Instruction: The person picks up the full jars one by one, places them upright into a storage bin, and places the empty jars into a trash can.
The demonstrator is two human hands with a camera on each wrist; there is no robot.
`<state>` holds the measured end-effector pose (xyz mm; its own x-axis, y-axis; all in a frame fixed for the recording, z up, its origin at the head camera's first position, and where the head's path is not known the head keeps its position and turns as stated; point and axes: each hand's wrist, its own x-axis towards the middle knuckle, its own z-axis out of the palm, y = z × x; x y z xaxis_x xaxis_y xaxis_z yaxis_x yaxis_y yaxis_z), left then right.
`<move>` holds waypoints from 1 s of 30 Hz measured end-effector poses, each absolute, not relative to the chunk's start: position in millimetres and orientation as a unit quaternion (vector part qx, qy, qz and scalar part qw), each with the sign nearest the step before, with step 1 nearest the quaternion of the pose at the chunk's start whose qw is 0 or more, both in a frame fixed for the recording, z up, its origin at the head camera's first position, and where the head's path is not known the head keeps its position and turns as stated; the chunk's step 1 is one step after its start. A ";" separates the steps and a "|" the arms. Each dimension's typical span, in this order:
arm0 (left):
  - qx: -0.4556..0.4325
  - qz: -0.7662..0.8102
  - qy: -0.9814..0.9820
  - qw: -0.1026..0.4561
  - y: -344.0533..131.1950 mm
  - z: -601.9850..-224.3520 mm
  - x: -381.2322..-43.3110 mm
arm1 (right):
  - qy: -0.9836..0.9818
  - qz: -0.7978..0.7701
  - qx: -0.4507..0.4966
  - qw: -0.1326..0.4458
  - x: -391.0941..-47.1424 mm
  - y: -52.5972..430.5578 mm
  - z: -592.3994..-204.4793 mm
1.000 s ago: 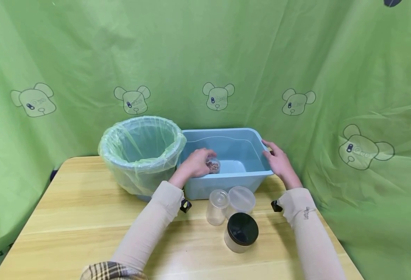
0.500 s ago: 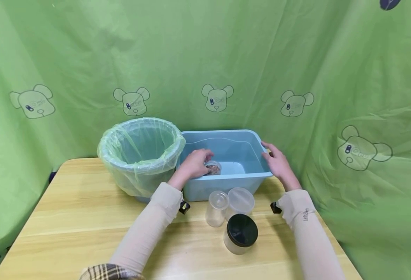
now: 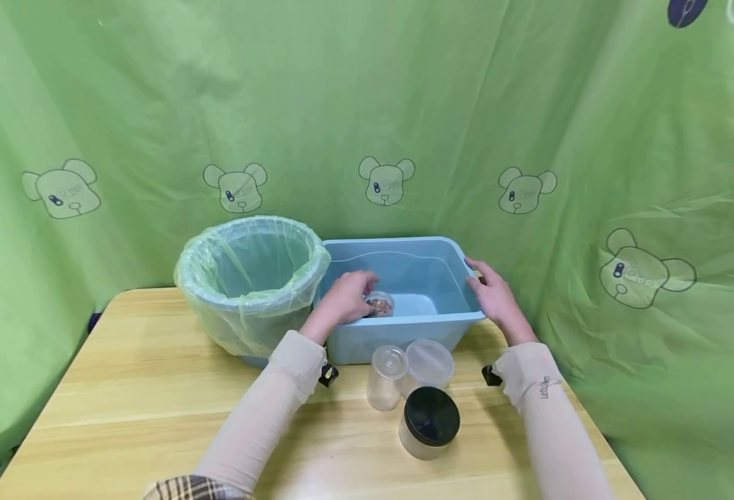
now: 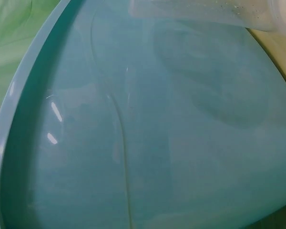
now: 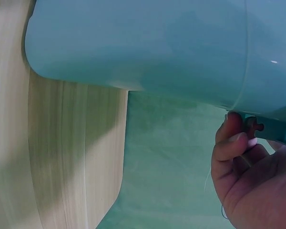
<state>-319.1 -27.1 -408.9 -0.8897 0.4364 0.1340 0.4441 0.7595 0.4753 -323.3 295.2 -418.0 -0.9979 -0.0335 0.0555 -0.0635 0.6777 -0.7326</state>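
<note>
At the far left I have the round bin with its pale-green plastic liner (image 3: 248, 337). Next to it, the left hand (image 3: 345, 296) reaches over the near rim of the light-blue rectangular plastic basin (image 3: 360, 342). Its fingers curve at the left edge of the small clear plastic container of brown pieces (image 3: 381, 304), which is inside the basin; I cannot tell whether they grip it. Compared with a second ago, the container looks flatter and less of the fingers overlaps it, so I judge that it is being settled down. The three clear lidded containers (image 3: 428, 423) stand unmoved on the wooden surface (image 3: 123, 389). The right hand (image 3: 495, 294) grips the basin's right rim, presumably steadying it.
</note>
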 end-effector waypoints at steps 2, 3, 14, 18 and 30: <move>-0.233 -0.257 -0.938 0.005 -26.9 -409.9 -319.2 | -0.916 0.401 0.027 0.018 -323.1 295.0 -418.7; -0.233 -0.258 -0.938 0.003 -26.9 -409.9 -319.0 | -0.916 0.401 0.027 0.018 -323.0 295.0 -419.0; -0.231 -0.262 -0.937 0.006 -26.4 -407.6 -316.5 | -0.917 0.399 0.028 0.018 -323.4 296.1 -419.5; -0.235 -0.255 -0.937 0.037 -25.7 -405.6 -313.7 | -0.917 0.398 0.028 0.019 -323.9 296.3 -418.7; -0.331 -0.236 -0.889 0.210 -42.4 -414.9 -266.4 | -0.916 0.399 0.031 0.024 -325.8 297.0 -419.6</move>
<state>-266.4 -42.4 -414.9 -0.6927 0.4901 0.5291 0.6880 0.6692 0.2808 -325.8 297.0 -419.6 -0.9969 -0.0376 0.0693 -0.0763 0.6803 -0.7290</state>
